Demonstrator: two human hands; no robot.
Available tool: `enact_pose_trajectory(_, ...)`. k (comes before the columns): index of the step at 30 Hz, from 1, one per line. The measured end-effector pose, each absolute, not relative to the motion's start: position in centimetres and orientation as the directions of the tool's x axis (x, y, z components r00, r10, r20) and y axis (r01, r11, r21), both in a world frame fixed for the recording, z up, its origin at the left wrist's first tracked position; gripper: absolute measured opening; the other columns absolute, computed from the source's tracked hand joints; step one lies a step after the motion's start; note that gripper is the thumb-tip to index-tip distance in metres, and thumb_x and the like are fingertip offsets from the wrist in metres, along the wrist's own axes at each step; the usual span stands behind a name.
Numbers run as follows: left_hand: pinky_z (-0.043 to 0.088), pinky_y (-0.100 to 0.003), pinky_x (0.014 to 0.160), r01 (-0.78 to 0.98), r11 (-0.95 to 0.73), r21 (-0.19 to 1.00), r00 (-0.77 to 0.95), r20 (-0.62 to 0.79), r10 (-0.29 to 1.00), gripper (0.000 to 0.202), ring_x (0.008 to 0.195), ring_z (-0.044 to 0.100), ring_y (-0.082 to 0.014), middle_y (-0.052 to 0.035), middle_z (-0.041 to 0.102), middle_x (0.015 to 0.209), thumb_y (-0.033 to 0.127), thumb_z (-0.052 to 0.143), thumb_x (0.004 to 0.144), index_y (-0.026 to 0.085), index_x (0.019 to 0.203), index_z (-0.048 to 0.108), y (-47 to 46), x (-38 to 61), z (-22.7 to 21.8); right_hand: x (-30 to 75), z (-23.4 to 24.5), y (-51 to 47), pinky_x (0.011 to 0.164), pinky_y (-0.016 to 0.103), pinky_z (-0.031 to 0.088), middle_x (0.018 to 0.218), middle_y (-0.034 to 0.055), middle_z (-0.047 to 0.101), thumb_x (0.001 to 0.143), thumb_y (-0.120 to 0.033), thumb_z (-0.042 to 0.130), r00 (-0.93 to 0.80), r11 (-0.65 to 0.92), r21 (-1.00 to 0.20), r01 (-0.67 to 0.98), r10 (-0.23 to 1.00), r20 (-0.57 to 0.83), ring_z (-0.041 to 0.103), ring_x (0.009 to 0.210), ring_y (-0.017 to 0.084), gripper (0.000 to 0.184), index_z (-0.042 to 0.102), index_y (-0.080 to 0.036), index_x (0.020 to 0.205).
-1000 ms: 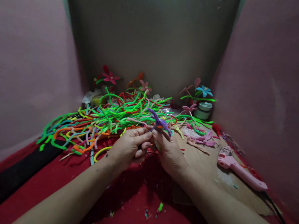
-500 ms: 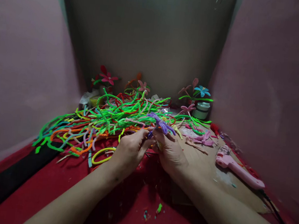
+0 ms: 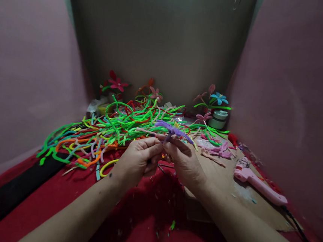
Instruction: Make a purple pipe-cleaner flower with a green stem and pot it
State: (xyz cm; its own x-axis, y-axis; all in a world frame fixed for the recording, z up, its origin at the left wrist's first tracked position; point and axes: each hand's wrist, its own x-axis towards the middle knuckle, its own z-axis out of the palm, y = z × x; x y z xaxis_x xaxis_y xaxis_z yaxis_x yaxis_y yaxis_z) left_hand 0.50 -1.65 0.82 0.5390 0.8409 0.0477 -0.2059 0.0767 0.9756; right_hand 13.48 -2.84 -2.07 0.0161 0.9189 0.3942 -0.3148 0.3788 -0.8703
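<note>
A purple pipe-cleaner flower (image 3: pixel 172 130) with a yellow centre stands just above my fingertips, its petals spread sideways. My right hand (image 3: pixel 184 161) pinches it near its base. My left hand (image 3: pixel 141 157) meets it there with thumb and forefinger pressed together at the flower's lower end; the exact point of hold is partly hidden by the fingers. Behind the hands spreads a tangled heap of pipe cleaners (image 3: pixel 138 122), mostly bright green, with orange, red and yellow ones. A yellow ring-shaped piece (image 3: pixel 107 168) lies beside my left wrist.
On the right, a pink glue gun (image 3: pixel 260 186) with a black cord rests on a brown board (image 3: pixel 215 178) near pink pipe-cleaner petals (image 3: pixel 222 149). Finished flowers (image 3: pixel 219 99) and a small white jar (image 3: pixel 218 119) stand at the back. A black strip (image 3: pixel 16 195) lies left on the red cloth (image 3: pixel 58 206).
The purple flower has tipped so its petals lie flatter and wider. My left hand has turned and shifted slightly left, its fingers now pinching at the flower's lower end.
</note>
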Motion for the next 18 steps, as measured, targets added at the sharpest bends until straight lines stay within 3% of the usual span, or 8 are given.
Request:
enact_pose_trajectory(4,0.02,-0.013,0.027,-0.344,0.316,0.884,0.68,0.002,0.733,0.007,0.033,0.008,-0.0015,0.0099,0.034,0.049,0.023,0.054,0.083,0.017,0.082,0.055,-1.2,0.2,0.5,13.9,-2.1,-2.6,0.055,0.025,0.031,0.065,-0.0024,0.051,0.081,-0.038,0.057,-0.049,0.375,-0.887,-0.27,0.915,0.402,0.038,0.057,0.01,0.023,0.07,-0.021,0.09)
enact_pose_trajectory(8,0.021,-0.013,0.027,-0.292,0.296,0.909,0.711,0.0,0.703,0.009,0.033,0.009,-0.0021,0.0098,0.033,0.05,0.025,0.051,0.084,0.018,0.084,0.056,-1.1,0.1,0.5,13.6,-2.4,-2.3,0.053,0.024,0.03,0.061,-0.0028,0.048,0.08,-0.038,0.059,-0.033,0.336,-0.869,-0.364,0.928,0.372,0.039,0.057,0.01,0.021,0.068,-0.02,0.076)
enact_pose_trajectory(10,0.024,-0.015,0.031,-0.168,0.102,0.98,0.634,0.028,0.773,0.012,0.033,0.018,-0.0034,0.0085,0.036,0.051,0.029,0.049,0.085,0.019,0.085,0.056,-1.3,0.4,0.6,13.4,-2.7,-2.3,0.053,0.024,0.031,0.064,-0.0024,0.051,0.079,-0.037,0.059,0.009,0.32,-0.869,-0.377,0.94,0.342,0.04,0.058,0.01,0.02,0.068,-0.02,0.076)
enact_pose_trajectory(12,0.029,-0.017,0.037,0.037,-0.236,0.971,0.515,0.184,0.837,0.015,0.036,0.029,-0.0053,0.0065,0.04,0.05,0.03,0.05,0.084,0.018,0.078,0.056,-1.5,0.6,0.4,13.3,-2.7,-2.4,0.055,0.024,0.033,0.071,-0.0009,0.057,0.079,-0.037,0.058,0.033,0.311,-0.878,-0.364,0.946,0.322,0.044,0.062,0.011,0.02,0.069,-0.021,0.084)
enact_pose_trajectory(15,0.035,-0.021,0.05,0.304,-0.673,0.675,0.425,0.536,0.73,0.011,0.05,0.045,-0.0086,0.0027,0.049,0.057,0.023,0.052,0.082,0.017,0.072,0.055,-1.5,0.7,-0.4,13.4,-2.5,-2.9,0.059,0.024,0.036,0.079,-0.0005,0.06,0.081,-0.034,0.057,0.044,0.341,-0.881,-0.327,0.937,0.347,0.048,0.067,0.013,0.019,0.07,-0.023,0.089)
enact_pose_trajectory(18,0.036,-0.022,0.058,0.397,-0.792,0.464,0.437,0.663,0.608,0.013,0.059,0.05,-0.0102,0.0003,0.054,0.065,0.017,0.047,0.083,0.017,0.072,0.055,-1.1,0.4,-1.1,13.4,-2.2,-3.2,0.055,0.023,0.035,0.074,-0.0015,0.058,0.082,-0.033,0.057,0.034,0.342,-0.896,-0.282,0.937,0.347,0.045,0.063,0.011,0.019,0.07,-0.024,0.091)
